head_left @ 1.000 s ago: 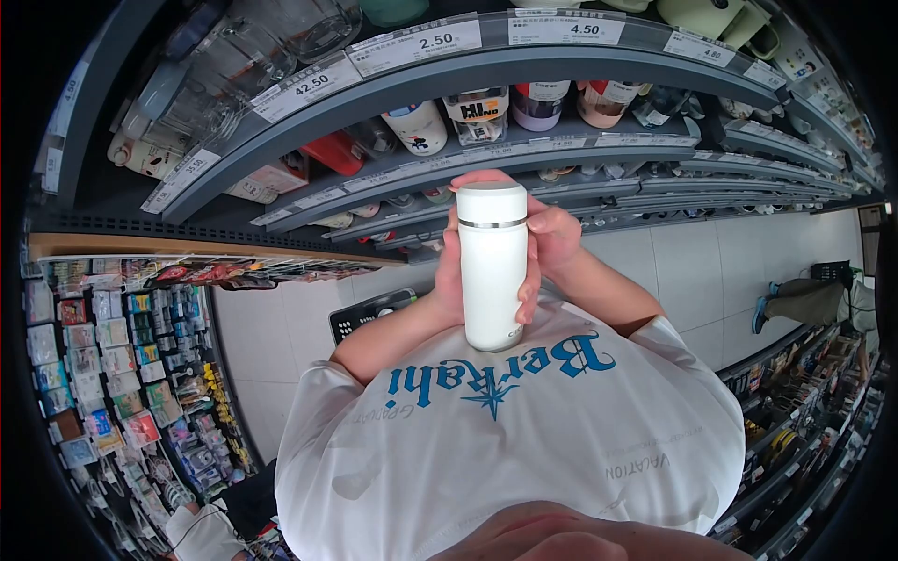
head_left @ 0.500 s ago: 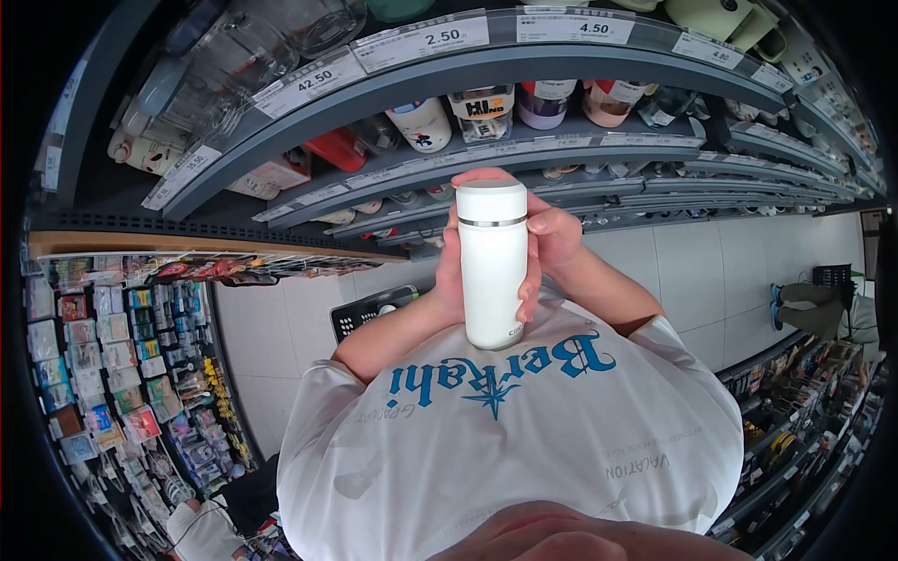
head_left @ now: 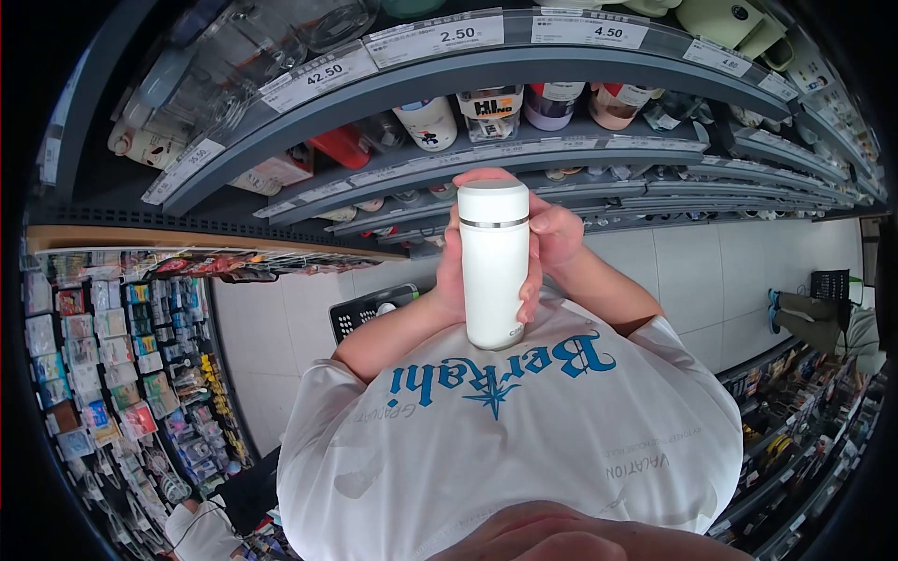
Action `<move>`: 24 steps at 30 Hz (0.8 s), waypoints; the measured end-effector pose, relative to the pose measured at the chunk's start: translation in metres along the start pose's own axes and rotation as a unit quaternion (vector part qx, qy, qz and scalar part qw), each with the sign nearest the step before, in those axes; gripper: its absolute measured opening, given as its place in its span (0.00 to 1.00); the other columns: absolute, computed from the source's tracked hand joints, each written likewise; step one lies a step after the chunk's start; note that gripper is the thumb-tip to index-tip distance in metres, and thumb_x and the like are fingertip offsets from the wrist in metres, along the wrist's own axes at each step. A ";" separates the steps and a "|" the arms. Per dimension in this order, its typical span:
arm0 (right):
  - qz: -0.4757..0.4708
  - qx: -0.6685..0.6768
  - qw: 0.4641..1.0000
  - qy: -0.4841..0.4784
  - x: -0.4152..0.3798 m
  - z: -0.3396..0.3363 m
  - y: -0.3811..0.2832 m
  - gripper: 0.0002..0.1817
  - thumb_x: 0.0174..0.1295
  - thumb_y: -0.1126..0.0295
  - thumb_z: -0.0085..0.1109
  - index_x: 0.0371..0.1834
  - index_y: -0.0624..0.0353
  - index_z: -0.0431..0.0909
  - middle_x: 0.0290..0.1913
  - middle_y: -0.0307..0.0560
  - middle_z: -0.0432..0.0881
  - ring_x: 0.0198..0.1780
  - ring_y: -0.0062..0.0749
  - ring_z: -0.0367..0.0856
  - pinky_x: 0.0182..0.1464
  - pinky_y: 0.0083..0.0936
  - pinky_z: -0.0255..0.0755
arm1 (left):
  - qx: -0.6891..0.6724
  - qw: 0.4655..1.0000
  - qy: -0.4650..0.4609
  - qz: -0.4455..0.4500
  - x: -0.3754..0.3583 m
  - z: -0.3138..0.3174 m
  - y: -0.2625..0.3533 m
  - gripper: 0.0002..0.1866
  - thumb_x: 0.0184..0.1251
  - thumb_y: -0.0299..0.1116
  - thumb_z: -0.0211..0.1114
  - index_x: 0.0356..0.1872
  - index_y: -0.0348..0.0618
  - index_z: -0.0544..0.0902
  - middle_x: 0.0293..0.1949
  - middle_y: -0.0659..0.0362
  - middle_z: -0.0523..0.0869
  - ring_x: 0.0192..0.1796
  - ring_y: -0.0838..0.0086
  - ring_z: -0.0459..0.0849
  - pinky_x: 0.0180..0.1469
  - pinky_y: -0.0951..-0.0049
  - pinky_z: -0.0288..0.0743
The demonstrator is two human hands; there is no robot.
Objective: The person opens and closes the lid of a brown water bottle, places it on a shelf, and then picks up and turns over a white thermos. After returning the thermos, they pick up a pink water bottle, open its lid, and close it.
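A white thermos bottle (head_left: 496, 271) stands upright in front of my chest, its lid on and a silver ring below the lid. Small dark lettering shows near its base. My left hand (head_left: 451, 278) wraps its left side, with some fingers hidden behind the bottle. On the other side, my right hand (head_left: 558, 236) grips it too. The right thumb lies beside the silver ring, and other fingers curl round the lower right side.
Ahead rise grey shelves (head_left: 393, 82) with price labels, glass jars and several cups. Small packaged goods hang on a rack (head_left: 112, 365) at left. A black basket (head_left: 351, 316) shows beyond my left arm. One person (head_left: 809, 318) is at right, another (head_left: 201, 531) at lower left.
The view has shifted slightly, so the shelf labels sit a little further right. Both hands keep their hold on the thermos bottle.
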State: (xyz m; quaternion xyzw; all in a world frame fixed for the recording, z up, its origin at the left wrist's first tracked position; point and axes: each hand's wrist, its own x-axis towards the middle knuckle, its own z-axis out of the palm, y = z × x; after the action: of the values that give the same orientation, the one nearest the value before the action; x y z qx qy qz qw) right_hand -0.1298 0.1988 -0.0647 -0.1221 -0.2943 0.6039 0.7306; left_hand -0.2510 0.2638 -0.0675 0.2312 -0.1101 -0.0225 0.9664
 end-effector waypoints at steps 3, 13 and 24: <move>0.001 -0.013 1.000 -0.006 0.001 0.002 -0.001 0.51 0.46 0.52 0.57 0.72 0.72 0.52 0.56 0.64 0.75 0.57 0.47 0.78 0.61 0.39 0.72 | -0.004 1.000 -0.008 0.001 0.000 0.000 0.000 0.51 0.55 0.83 0.43 0.52 0.36 0.66 0.28 0.47 0.80 0.24 0.55 0.84 0.27 0.61 0.80; 0.012 0.004 1.000 -0.002 0.002 0.005 0.000 0.51 0.45 0.53 0.56 0.72 0.73 0.52 0.56 0.65 0.75 0.56 0.47 0.78 0.61 0.38 0.72 | 0.002 1.000 -0.010 0.015 -0.002 0.001 0.000 0.51 0.56 0.82 0.42 0.52 0.35 0.67 0.27 0.46 0.79 0.23 0.54 0.84 0.25 0.62 0.79; 0.013 0.004 1.000 0.014 -0.002 0.005 0.000 0.50 0.45 0.54 0.51 0.72 0.73 0.52 0.57 0.68 0.75 0.57 0.49 0.78 0.61 0.39 0.72 | -0.009 1.000 0.004 0.006 -0.004 0.001 -0.005 0.52 0.54 0.84 0.42 0.52 0.36 0.68 0.28 0.48 0.80 0.24 0.55 0.84 0.26 0.61 0.79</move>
State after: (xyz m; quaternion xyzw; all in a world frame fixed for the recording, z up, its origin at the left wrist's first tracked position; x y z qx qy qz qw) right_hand -0.1333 0.1960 -0.0615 -0.1311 -0.2797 0.6125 0.7276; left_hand -0.2555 0.2597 -0.0699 0.2222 -0.1075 -0.0163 0.9689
